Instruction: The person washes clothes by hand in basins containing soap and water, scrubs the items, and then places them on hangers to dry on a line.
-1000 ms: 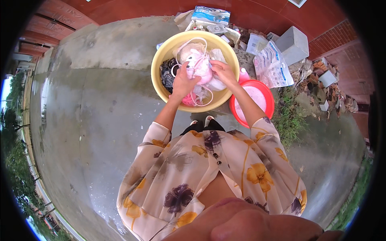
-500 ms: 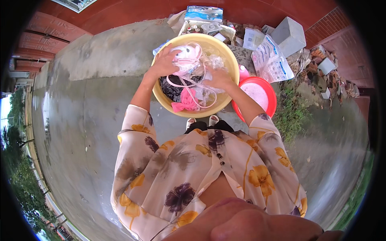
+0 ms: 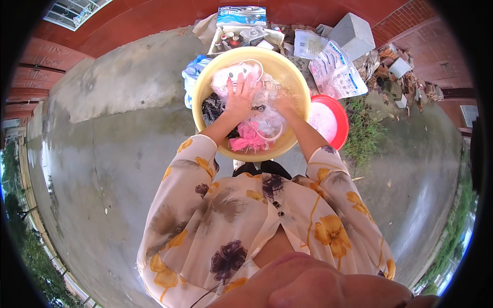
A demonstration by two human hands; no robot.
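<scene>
A large yellow basin (image 3: 257, 156) holds water and several soaking things. At its far left lies a white and pink bag (image 3: 222, 78) that looks soft, with a pale strap looped beside it. My left hand (image 3: 240, 102) is over the middle of the basin, fingers spread, its fingertips at the bag's near right edge. My right hand (image 3: 284, 104) reaches in at the right, beside crumpled clear plastic (image 3: 268, 124); its fingers are blurred and partly hidden. Black patterned cloth (image 3: 211, 108) is at the left, and bright pink cloth (image 3: 249, 136) near the front.
A red basin (image 3: 341, 123) of sudsy water stands at the right. Behind the yellow basin are a box of bottles and odds and ends (image 3: 236, 38) and a blue carton (image 3: 241, 16). Plastic packaging (image 3: 339, 74), a grey block (image 3: 353, 36) and brick rubble lie at the far right.
My left hand has moved right and nearer, off the left part of the bag. The strap that trailed across the pile has shifted, and my right hand reaches in beside the plastic.
</scene>
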